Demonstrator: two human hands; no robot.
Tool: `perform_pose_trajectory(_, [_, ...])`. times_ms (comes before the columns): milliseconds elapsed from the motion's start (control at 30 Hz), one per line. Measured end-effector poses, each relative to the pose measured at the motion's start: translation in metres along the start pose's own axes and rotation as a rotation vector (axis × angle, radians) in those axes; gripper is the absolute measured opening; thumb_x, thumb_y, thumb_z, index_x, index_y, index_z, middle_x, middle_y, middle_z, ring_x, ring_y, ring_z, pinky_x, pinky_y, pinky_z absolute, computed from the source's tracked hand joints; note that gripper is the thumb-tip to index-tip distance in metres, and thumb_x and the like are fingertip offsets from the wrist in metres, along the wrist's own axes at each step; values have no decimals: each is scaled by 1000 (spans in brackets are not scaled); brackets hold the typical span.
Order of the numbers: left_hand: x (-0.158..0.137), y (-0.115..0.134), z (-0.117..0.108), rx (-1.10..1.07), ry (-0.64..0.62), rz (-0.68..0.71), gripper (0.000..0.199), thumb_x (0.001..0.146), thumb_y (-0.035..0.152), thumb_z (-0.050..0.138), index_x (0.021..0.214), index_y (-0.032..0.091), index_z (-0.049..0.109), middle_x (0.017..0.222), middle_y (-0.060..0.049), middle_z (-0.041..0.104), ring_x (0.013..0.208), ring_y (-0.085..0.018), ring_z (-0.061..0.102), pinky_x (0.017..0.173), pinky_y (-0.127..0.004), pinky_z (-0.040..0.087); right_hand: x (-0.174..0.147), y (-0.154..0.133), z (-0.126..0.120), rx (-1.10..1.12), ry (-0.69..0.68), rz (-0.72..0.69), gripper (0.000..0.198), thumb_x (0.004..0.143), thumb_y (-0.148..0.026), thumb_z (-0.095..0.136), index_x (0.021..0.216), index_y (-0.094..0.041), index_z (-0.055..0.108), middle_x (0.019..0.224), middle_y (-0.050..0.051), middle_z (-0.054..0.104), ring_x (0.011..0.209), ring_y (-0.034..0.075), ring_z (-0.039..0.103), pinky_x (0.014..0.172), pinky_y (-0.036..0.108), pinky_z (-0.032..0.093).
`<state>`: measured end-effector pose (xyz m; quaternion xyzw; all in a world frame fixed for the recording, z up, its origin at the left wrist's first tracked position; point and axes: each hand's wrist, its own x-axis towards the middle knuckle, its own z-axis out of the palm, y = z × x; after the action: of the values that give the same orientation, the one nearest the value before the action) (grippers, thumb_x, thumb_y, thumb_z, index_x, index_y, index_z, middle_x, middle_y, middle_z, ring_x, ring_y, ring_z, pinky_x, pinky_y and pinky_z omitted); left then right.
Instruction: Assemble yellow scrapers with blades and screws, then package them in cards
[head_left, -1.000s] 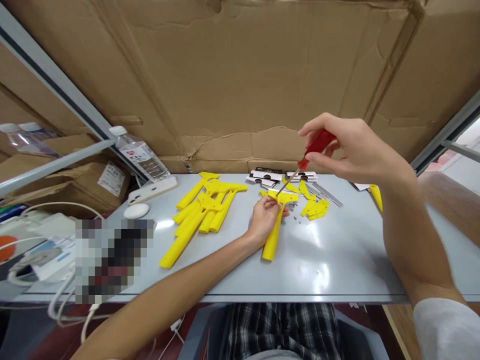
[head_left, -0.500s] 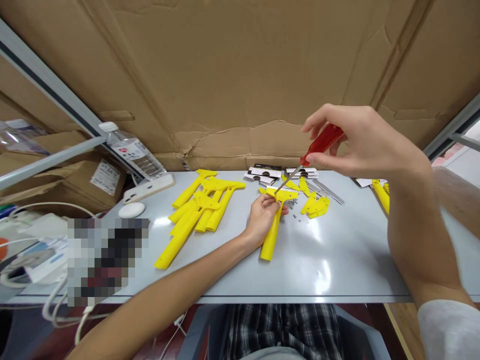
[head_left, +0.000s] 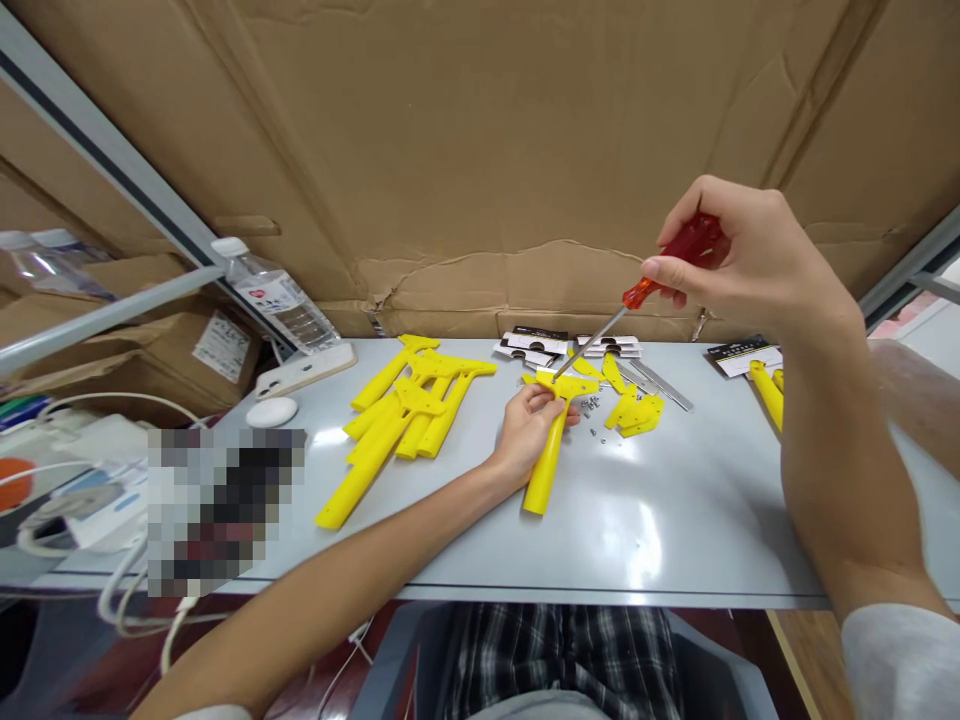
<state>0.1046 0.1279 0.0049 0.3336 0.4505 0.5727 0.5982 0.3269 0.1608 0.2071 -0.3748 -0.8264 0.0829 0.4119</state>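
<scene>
My left hand [head_left: 523, 435] is closed around the upper part of a yellow scraper [head_left: 550, 462], whose handle points toward me on the table. In my right hand [head_left: 739, 250] is a screwdriver [head_left: 686, 245] with a red handle, held by the fingers at a slant. Its metal shaft reaches down left, and the tip meets the scraper's head near a hole. Small screws [head_left: 592, 405] lie scattered just right of the scraper. Beyond them are flat yellow plates [head_left: 637, 413] and thin metal blades [head_left: 664, 384].
Several yellow scraper handles [head_left: 367, 465] lie piled on the left. Black-and-white cards [head_left: 531, 348] rest along the back by the cardboard wall [head_left: 480, 170]. At far left stand a water bottle [head_left: 277, 300], a power strip [head_left: 307, 370] and white cables. More yellow handles [head_left: 766, 392] lie at right.
My right hand has moved up and to the right along with the screwdriver handle, its fingers shifted on the grip. The tip stays at the scraper's head, and my left hand keeps its hold.
</scene>
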Motion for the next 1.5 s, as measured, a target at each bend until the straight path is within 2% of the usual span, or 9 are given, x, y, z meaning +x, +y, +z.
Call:
perform_pose_trajectory(333, [-2,1,0,10,2,-5,18,83,11,75,99,13,66,107,-12,77,79,-20,79,84,-39,67,1,3,3,48,1,-1,27,81,-43,88,91,-28,68,74,2,70,64,21,65,57,39,48])
perform_pose_trajectory(567, [-1,1,1,13,7,-6,15,85,10,73,97,13,65,105,-11,76,78,-20,79,83,-38,66,2,6,3,165,-56,66,34,73,-44,94,90,-28,68,76,3,72,68,22,66,59,39,51])
perform_pose_trajectory(933, [-1,0,1,10,-4,-4,16,85,10,73,99,13,65,106,-11,76,78,-20,79,84,-39,66,0,-1,-1,50,-23,31,29,78,-46,89,92,-30,70,76,4,71,72,25,67,62,43,54])
perform_pose_trajectory(1233, [-2,-1,2,21,-8,6,15,87,11,73,100,13,65,106,-11,75,79,-20,79,81,-38,67,2,1,3,20,-46,36,28,78,-46,88,91,-31,69,79,4,72,76,26,68,65,45,56])
perform_pose_trajectory(1367, [-2,-3,1,30,-11,15,17,86,12,75,100,13,64,107,-12,75,80,-21,79,81,-39,67,1,-3,1,-112,-73,26,22,85,-50,81,90,-34,68,77,0,71,73,25,69,67,48,57])
perform_pose_trajectory(1500, [-2,-4,0,27,-21,17,22,83,15,79,99,14,64,111,-13,75,82,-22,79,84,-42,67,-1,-2,-3,-88,-140,20,26,82,-43,83,101,-36,68,88,0,75,85,27,73,71,49,60])
